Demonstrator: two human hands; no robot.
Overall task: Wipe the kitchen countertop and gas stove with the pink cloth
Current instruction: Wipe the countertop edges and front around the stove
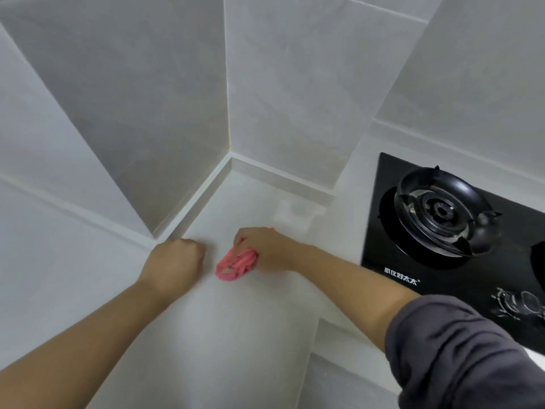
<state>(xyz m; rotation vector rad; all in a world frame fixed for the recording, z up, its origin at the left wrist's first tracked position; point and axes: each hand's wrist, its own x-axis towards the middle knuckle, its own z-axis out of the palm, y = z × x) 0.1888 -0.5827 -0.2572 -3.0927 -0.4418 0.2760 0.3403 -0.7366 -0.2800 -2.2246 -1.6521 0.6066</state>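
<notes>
One cloth, bunched, sitting on countertop near back corner; right hand curling fingers round it. Left hand resting fisted, holding nothing. Likely soft, light, limp: gripping wadded middle working best.

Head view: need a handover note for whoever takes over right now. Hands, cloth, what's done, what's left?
Right hand: grips the crumpled pink cloth, which is pressed on the white countertop, left of the stove.
Left hand: curled in a fist beside the cloth, holding nothing visible.
Black glass gas stove: at the right, with no cloth on it.
Done: countertop wiping is under way, but how much is covered cannot be told.
Left: finish the countertop, then wipe the stove.
</notes>
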